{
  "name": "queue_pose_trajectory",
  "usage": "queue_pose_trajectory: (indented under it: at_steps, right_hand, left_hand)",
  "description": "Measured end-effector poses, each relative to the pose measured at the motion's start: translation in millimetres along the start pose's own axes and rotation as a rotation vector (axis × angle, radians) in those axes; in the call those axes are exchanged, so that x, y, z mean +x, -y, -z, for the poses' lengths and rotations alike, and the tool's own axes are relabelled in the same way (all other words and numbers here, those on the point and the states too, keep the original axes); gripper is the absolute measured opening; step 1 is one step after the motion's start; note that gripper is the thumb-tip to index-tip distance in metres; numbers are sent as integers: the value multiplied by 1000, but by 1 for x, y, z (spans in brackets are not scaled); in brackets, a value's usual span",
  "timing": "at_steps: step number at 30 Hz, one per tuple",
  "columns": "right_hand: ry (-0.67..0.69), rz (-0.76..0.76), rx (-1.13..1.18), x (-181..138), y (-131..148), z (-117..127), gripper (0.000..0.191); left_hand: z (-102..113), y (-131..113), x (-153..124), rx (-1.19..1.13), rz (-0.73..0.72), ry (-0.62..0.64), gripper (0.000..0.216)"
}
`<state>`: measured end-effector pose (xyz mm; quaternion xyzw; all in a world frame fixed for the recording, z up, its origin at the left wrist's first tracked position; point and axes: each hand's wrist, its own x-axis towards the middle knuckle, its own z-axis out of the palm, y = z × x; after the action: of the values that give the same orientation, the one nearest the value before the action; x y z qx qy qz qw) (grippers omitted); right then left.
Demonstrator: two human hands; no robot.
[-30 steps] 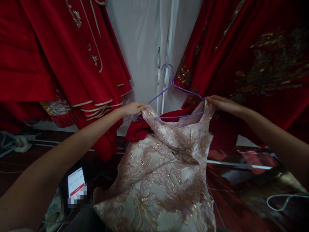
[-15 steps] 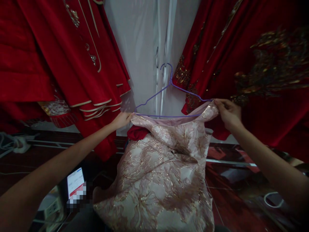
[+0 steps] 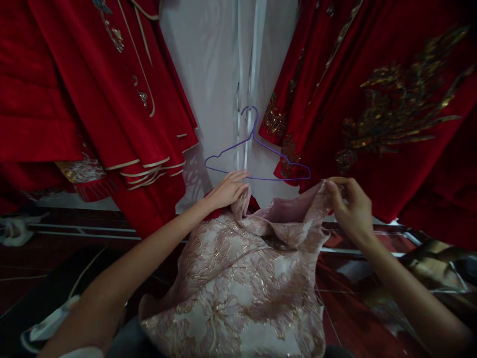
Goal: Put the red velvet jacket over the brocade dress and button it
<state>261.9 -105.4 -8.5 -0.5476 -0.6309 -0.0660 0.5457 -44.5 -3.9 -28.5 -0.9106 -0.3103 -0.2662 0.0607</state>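
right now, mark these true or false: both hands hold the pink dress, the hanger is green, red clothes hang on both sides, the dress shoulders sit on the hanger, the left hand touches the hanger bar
1. Both hands hold the pink dress. True: the left hand and the right hand each grip its top edge.
2. The hanger is green. False: it is purple wire.
3. Red clothes hang on both sides. True: red clothes hang left and right, with gold embroidery.
4. The dress shoulders sit on the hanger. False: the dress hangs below the bar, off the hanger.
5. The left hand touches the hanger bar. True, as far as the picture shows: its fingertips lie at the bar.
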Motion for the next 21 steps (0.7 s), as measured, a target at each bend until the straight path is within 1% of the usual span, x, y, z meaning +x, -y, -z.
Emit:
queue_pose_trajectory:
  at_steps: [3, 5, 7, 9, 12, 15, 17, 21]
  right_hand:
    - [-24, -34, 53, 4, 1, -4, 20]
    - [-42, -86, 53, 5, -7, -5, 21]
    - [-86, -142, 30, 8, -19, -5, 23]
    - [-149, -192, 0, 13, -33, -5, 23]
    - [-203, -243, -57, 24, -49, -8, 22]
    - [-177, -275, -83, 33, -58, -13, 24]
    - [-163, -279, -90, 37, -61, -16, 25]
    - [-142, -203, -64, 41, -58, -20, 24]
  left_hand:
    - [-21, -4, 16, -43, -15, 48, 37]
    - [-32, -5, 16, -78, 5, 51, 35]
    - [-36, -7, 9, -107, 22, 17, 34]
    - [-32, -12, 0, -137, 29, -13, 34]
    - [-18, -19, -10, -183, 14, -16, 36]
    - [-6, -23, -13, -223, -17, -17, 36]
    - [-3, -24, -13, -247, -32, -22, 37]
    - [-2, -23, -11, -277, -40, -15, 37]
